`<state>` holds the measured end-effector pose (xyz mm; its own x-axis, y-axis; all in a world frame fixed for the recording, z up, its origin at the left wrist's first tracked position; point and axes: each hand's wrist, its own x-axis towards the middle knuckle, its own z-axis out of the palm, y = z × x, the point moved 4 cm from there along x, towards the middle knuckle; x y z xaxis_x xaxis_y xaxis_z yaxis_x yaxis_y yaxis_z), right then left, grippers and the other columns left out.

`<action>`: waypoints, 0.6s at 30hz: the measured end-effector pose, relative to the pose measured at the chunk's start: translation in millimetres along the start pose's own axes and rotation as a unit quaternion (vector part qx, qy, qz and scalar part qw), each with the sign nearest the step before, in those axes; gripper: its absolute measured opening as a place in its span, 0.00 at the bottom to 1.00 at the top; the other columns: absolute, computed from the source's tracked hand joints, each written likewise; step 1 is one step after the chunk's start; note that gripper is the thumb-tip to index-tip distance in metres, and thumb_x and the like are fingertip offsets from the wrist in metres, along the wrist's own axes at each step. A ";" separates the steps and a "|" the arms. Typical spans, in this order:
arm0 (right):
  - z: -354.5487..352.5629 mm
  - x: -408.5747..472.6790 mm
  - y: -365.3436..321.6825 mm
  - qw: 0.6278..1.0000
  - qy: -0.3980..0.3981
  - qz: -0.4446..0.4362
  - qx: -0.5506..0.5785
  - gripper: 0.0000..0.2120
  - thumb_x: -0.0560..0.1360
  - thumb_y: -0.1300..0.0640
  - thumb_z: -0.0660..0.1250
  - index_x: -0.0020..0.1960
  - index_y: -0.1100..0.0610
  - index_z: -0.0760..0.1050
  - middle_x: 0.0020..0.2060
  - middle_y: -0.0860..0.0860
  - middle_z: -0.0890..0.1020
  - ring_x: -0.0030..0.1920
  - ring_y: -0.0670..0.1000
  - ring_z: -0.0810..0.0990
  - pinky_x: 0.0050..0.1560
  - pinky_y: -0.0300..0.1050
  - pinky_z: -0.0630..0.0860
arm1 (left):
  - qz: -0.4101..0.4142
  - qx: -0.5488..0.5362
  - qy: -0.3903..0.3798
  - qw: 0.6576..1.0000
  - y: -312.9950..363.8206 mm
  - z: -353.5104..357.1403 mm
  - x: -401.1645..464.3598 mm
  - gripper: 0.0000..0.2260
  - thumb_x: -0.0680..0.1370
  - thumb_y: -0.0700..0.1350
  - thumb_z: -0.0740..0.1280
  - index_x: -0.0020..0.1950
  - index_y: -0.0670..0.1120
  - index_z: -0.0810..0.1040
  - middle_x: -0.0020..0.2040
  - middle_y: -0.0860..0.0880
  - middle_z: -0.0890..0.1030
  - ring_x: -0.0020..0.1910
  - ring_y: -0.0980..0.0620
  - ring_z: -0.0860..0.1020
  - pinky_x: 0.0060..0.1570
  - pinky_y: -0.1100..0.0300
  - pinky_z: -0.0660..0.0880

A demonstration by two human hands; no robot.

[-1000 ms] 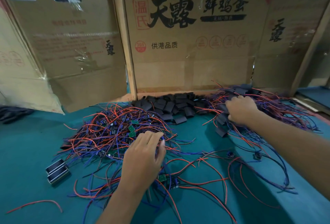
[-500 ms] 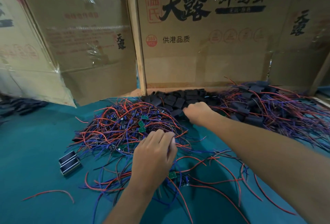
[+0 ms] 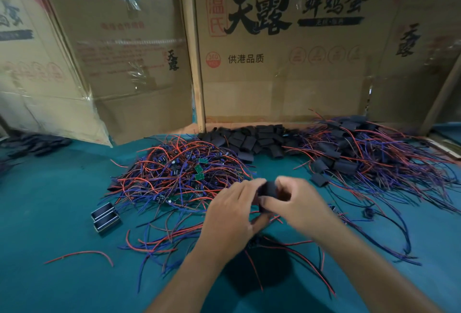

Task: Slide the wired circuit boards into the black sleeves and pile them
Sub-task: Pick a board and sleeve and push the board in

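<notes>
Both your hands meet at bench centre, just toward 6 o'clock from the wire heaps. Your right hand [image 3: 296,203] pinches a black sleeve [image 3: 270,189] between thumb and curled fingers; the sleeve sits between the two hands, partly hidden and blurred. Your left hand [image 3: 232,215] is curled against the sleeve's 9 o'clock side, fingers bent round something below it; whether that is a circuit board cannot be told, but red and black wires [image 3: 252,265] trail out from under the hands toward 6 o'clock. The green bench [image 3: 50,213] carries three heaps. At 11 o'clock from your hands lies the tangle of unsleeved boards [image 3: 179,175], red and blue-violet leads with small green boards showing on top. At 12 o'clock, against the cardboard boxes [image 3: 274,75], lies the heap of empty sleeves [image 3: 249,140]. At 2 o'clock lies the pile of sleeved boards [image 3: 361,155], black sleeves mixed with leads that fan out toward 4 o'clock. One sleeved piece [image 3: 319,179] lies just at the near edge of that pile. At 9 o'clock from your hands, well apart, two small dark box-shaped parts [image 3: 106,218] lie side by side, touching. A single loose red wire [image 3: 82,255] curves on the bench at 8 o'clock. More dark pieces [image 3: 32,145] lie far off at 10 o'clock, too dim to identify.
</notes>
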<state>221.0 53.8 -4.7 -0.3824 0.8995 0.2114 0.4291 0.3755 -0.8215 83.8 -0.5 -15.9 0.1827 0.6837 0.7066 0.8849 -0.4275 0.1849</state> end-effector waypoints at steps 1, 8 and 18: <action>1.6 -5.3 0.9 0.997 -0.015 0.009 0.070 0.16 0.70 0.54 0.76 0.34 0.59 0.71 0.29 0.51 0.72 0.31 0.47 0.69 0.34 0.45 0.67 | -0.008 -0.039 -0.006 0.999 0.5 -1.1 -0.8 0.22 0.75 0.56 0.70 0.64 0.45 0.77 0.53 0.53 0.81 0.50 0.51 0.80 0.49 0.55 0.76; 12.7 -18.1 9.5 0.877 -0.132 0.088 0.453 0.13 0.69 0.56 0.73 0.44 0.59 0.70 0.43 0.66 0.75 0.41 0.60 0.75 0.38 0.47 0.76 | -0.039 -0.153 -0.014 0.987 8.5 -10.0 -1.1 0.25 0.69 0.55 0.78 0.62 0.48 0.76 0.52 0.56 0.79 0.49 0.56 0.78 0.51 0.61 0.75; -1.9 -1.0 41.4 0.845 0.018 0.127 0.519 0.19 0.64 0.56 0.76 0.50 0.63 0.77 0.48 0.65 0.83 0.46 0.61 0.84 0.42 0.47 0.82 | -0.099 -0.052 -0.186 0.976 -65.8 2.3 43.9 0.15 0.84 0.51 0.61 0.69 0.49 0.72 0.62 0.54 0.75 0.60 0.57 0.73 0.60 0.59 0.72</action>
<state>240.7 68.8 -37.8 -0.3522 0.9350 -0.0407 -0.4631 -0.2119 -0.8606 34.6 59.0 1.3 0.1719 0.9185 0.3562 0.8736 -0.3092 0.3758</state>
